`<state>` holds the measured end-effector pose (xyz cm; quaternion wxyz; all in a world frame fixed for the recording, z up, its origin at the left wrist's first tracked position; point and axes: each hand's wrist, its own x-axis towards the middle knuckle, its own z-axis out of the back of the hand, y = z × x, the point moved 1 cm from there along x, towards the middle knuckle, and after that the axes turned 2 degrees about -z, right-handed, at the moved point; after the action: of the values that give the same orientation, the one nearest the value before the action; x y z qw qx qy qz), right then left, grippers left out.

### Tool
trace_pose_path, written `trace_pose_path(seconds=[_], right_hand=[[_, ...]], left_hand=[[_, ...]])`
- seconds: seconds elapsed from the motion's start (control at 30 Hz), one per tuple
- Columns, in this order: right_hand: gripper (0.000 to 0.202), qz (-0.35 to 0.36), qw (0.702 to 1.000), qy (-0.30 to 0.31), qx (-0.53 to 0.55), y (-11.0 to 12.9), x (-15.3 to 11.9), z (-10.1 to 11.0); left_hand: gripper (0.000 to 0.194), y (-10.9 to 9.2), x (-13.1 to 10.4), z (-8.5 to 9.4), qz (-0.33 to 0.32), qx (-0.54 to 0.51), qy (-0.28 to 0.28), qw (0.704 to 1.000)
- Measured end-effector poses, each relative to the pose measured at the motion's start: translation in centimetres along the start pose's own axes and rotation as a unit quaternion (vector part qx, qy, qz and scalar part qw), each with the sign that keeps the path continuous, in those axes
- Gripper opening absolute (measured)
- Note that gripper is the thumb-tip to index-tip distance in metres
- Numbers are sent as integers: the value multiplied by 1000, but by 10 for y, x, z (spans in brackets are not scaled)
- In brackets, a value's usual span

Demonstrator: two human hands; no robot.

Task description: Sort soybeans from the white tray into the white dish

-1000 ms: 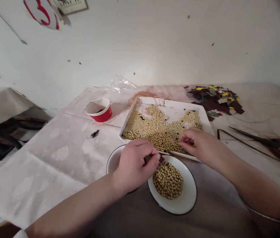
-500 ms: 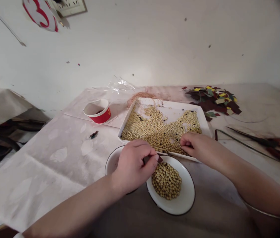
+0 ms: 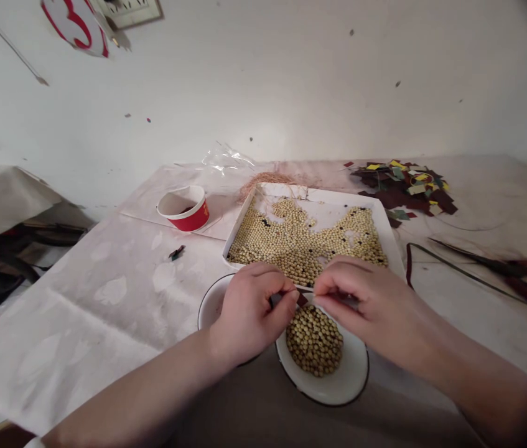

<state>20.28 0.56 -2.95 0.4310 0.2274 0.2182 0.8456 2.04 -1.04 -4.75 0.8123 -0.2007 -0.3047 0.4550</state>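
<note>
My left hand [image 3: 256, 305] is closed in a pinch on a small dark-red flat piece [image 3: 302, 300], whose corner pokes out past the fingertips. Close by on the right, my right hand [image 3: 361, 295] also pinches, but what lies between its thumb and finger is too small or hidden to make out. Below the fingertips, a white dish [image 3: 349, 373] with a dark rim holds a heap of round tan beads [image 3: 314, 341]. A second white dish [image 3: 209, 305] is mostly covered by my left hand. Behind both hands lies a shallow white tray [image 3: 387, 230] spread with small pale beads [image 3: 267, 239].
A red and white paper cup [image 3: 193, 219] stands left of the tray. Fine copper-coloured wire [image 3: 267, 180] and clear plastic [image 3: 228, 158] lie behind it. At right are a pile of coloured scraps [image 3: 407, 186], a dark cord [image 3: 459, 267] and red-handled pliers [image 3: 515, 269].
My right hand has come from the tray's near right edge leftward and toward me, up to my left fingertips. My left hand has stayed in place with the dark-red piece.
</note>
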Motion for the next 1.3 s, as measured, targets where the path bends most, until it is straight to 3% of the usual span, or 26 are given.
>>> trace_pose_path(seconds=[0.23, 0.57, 0.87, 1.07, 1.17, 1.3], right_hand=[[11, 90, 993, -40, -64, 5, -4, -21], [14, 108, 986, -52, -119, 4, -5, -24], [14, 118, 985, -32, -124, 3, -4, -27], [14, 135, 983, 13, -120, 3, -6, -25], [16, 121, 986, -10, -113, -1, -3, -17], [16, 39, 987, -62, -146, -26, 5, -7]], left_hand=[[17, 0, 0, 0, -2, 0, -5, 1000], [16, 0, 0, 0, 1, -5, -4, 1000], [18, 1, 0, 0, 2, -4, -9, 1000], [21, 1, 0, 0, 4, 3, -9, 1000], [19, 1, 0, 1, 3, 5, -10, 1000], [18, 0, 0, 1, -3, 0, 0, 1000]])
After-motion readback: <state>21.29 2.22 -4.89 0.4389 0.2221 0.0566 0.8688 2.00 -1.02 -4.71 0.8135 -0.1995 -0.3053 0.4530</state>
